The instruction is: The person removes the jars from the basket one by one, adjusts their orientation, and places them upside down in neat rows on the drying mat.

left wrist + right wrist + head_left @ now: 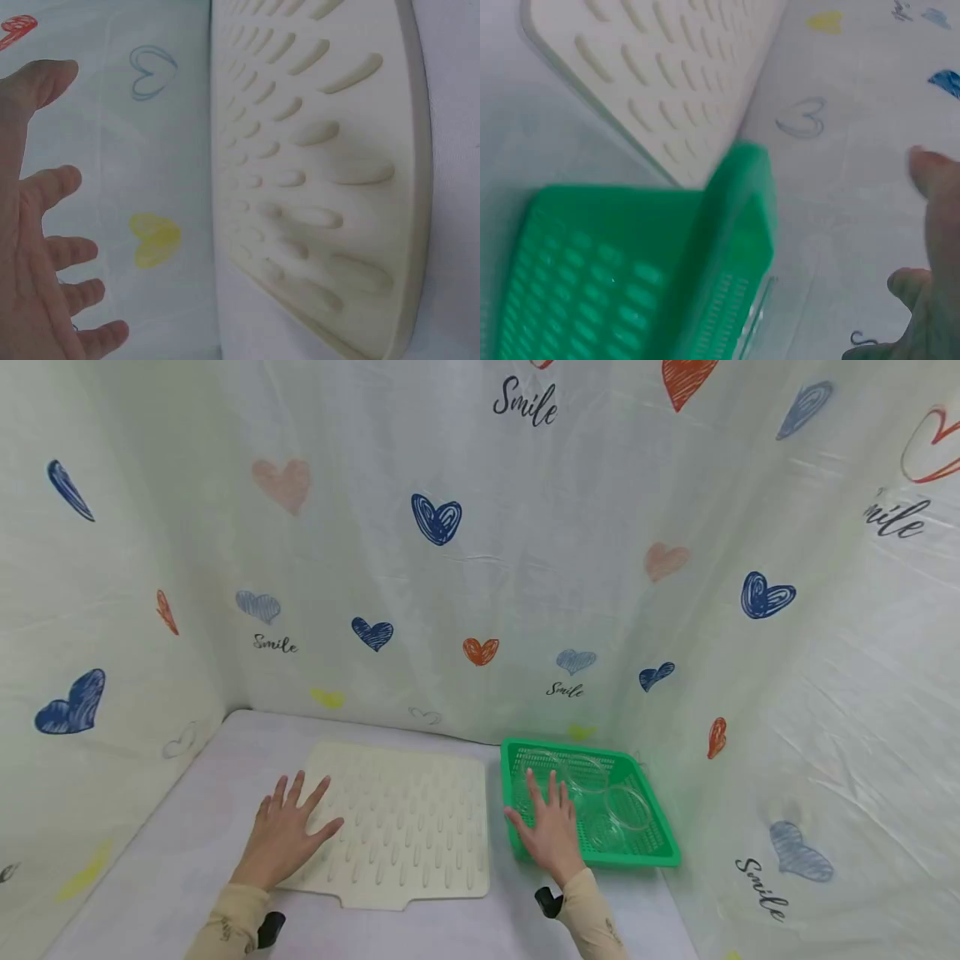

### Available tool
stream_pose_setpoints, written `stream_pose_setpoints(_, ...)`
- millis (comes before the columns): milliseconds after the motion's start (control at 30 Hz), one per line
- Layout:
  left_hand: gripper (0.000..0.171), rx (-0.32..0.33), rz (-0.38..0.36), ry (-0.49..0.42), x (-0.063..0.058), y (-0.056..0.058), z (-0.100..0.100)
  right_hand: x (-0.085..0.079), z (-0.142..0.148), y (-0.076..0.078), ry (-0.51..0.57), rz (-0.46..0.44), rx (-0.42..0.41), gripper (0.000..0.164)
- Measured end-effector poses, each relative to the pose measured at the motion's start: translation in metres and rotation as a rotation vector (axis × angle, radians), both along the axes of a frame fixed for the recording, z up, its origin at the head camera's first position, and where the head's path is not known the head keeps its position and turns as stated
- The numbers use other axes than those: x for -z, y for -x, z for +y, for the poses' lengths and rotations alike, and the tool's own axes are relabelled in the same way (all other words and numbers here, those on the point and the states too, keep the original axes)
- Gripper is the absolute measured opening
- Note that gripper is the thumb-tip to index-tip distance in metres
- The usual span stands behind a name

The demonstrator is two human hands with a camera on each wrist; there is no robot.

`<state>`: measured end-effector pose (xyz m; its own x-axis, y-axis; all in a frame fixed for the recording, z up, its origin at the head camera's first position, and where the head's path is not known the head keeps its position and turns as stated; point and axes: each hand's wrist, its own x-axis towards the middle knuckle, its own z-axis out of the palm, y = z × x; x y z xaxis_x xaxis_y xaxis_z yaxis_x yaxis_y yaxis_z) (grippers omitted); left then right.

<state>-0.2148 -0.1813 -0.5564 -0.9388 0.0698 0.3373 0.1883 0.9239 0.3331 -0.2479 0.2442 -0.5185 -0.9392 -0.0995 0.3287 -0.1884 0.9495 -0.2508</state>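
Observation:
My left hand [281,839] hovers with spread fingers over the left side of a cream board [405,889] covered in rows of raised pegs. In the left wrist view that hand [30,225] holds nothing, and the board [409,225] fills the right side. My right hand [553,831], fingers apart, is above the left part of a green plastic basket [637,860]. Several clear round dishes [628,807] lie in the basket, partly hidden by the hand. The right wrist view shows the basket [622,217] close up and part of the right hand [937,255], with nothing gripped.
A white cloth covers the table [172,843]. A white curtain [510,568] with printed hearts and "Smile" words hangs behind and along both sides. The basket stands to the right of the board, near the right curtain.

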Motion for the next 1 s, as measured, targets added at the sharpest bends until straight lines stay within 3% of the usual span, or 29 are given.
stream_pose_setpoints(300, 0.073, -0.004, -0.040, 0.010, -0.003, -0.010, -0.007, -0.020, 0.038, 0.049, -0.066, -0.031, 0.043, 0.088)
stream_pose_setpoints(733, 0.077, -0.010, -0.105, -0.011, 0.006, -0.018, -0.002, -0.011, 0.054, 0.083, -0.096, -0.175, 0.073, 0.102)
stream_pose_setpoints(1000, 0.077, 0.007, -0.145, -0.045, 0.009, -0.023, -0.003, -0.003, 0.059, 0.091, -0.121, -0.235, 0.088, 0.111)
